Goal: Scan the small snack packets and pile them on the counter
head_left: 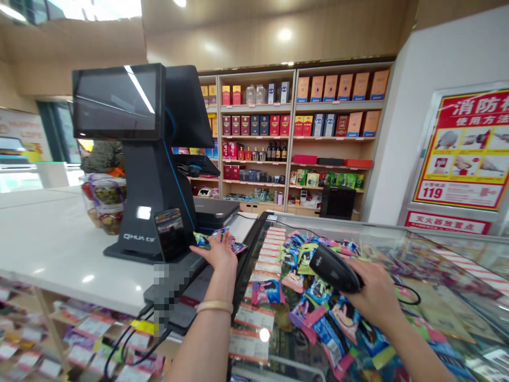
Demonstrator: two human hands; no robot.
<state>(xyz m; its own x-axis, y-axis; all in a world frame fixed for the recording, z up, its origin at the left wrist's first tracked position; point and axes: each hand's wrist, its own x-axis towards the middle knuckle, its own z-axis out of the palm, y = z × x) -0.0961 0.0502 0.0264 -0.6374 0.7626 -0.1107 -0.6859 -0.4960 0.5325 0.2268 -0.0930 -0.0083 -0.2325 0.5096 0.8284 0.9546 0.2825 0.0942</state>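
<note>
My left hand [218, 253], with a bangle on the wrist, is stretched out with fingers spread at the foot of the checkout terminal [143, 207]. Beneath and around its fingers lie a few blue and green snack packets [240, 247]; whether the palm touches them I cannot tell. In my right hand [376, 289] is a black barcode scanner [334, 269], gripped by its handle and tilted over a glass counter [254, 366]. Many colourful small snack packets [328, 329] are heaped on the glass below the scanner. My right fingertips are hidden behind the handle.
Printed price labels [252, 321] line the glass counter's left side. Clear bags of food [107, 199] stand behind the terminal on the white counter [47, 228]. Black cables [127, 339] hang at its front edge. Boxed goods fill the back shelves [258, 124].
</note>
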